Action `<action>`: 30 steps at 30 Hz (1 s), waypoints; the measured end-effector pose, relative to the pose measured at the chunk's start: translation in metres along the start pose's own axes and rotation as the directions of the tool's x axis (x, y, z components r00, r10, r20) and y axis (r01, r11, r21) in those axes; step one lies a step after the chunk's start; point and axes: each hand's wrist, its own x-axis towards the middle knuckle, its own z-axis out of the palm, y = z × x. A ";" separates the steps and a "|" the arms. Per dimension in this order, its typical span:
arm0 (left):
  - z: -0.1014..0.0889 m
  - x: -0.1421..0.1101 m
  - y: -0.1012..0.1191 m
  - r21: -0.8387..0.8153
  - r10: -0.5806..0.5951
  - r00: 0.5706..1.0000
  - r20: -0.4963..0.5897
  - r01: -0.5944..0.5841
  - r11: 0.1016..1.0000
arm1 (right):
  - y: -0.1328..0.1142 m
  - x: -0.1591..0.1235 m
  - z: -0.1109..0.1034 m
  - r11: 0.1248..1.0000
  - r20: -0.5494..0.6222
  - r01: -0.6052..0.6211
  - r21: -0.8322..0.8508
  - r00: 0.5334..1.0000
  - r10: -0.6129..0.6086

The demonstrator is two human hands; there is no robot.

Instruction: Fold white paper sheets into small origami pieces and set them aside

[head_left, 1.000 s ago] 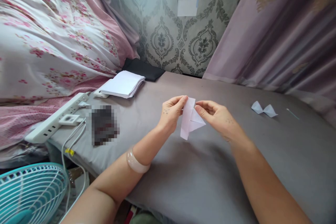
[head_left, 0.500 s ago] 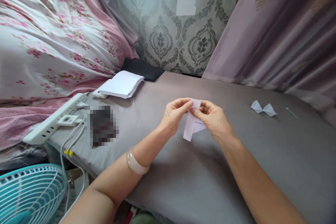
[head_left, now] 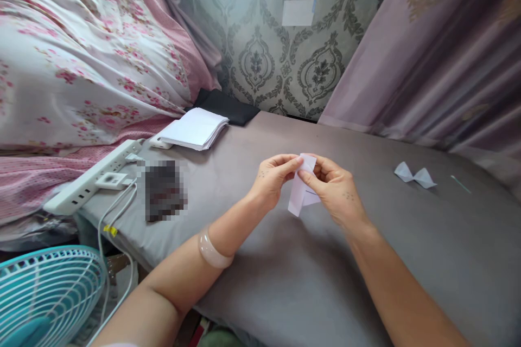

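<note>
A folded piece of pale paper (head_left: 298,195) is held up above the grey cloth-covered surface, between both hands. My left hand (head_left: 275,176) pinches its upper left edge between thumb and fingers. My right hand (head_left: 334,184) grips it from the right, thumb pressed flat on the front and fingers curled behind. A long strip of the paper hangs down below the thumbs, and a flap with a dark line on it shows to the right. The parts of the paper behind the fingers are hidden.
A white folded-paper bow shape (head_left: 415,175) and a thin pale stick (head_left: 461,184) lie at the right. At the back left are a paper stack (head_left: 195,127) and a black flat item (head_left: 230,107). A power strip (head_left: 93,176), cables and a blue fan (head_left: 49,293) are left.
The view has shifted slightly, so the surroundings sit a little further right. Both hands keep hold of the paper, and the right thumb and fingers have closed in nearer the left fingertips.
</note>
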 end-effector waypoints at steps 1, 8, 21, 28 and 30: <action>0.000 0.000 0.000 -0.005 0.002 1.000 0.003 -0.002 1.000 | 0.000 0.000 0.000 1.000 -0.003 0.001 -0.006 1.000 -0.001; -0.001 0.001 0.001 -0.026 0.002 1.000 -0.007 -0.002 1.000 | 0.000 -0.002 0.002 0.992 -0.019 0.057 -0.114 0.998 -0.059; 0.000 0.000 0.004 -0.036 0.059 0.998 -0.027 -0.060 0.998 | -0.004 -0.009 0.001 0.643 0.150 0.469 -0.605 0.861 -0.487; -0.002 0.002 0.002 0.011 0.089 0.996 0.011 -0.090 0.996 | -0.001 -0.009 -0.002 0.519 0.205 0.483 -0.705 0.840 -0.503; -0.003 0.002 0.002 0.013 0.090 0.996 0.021 -0.090 0.996 | 0.000 -0.009 -0.002 0.477 0.217 0.482 -0.735 0.834 -0.507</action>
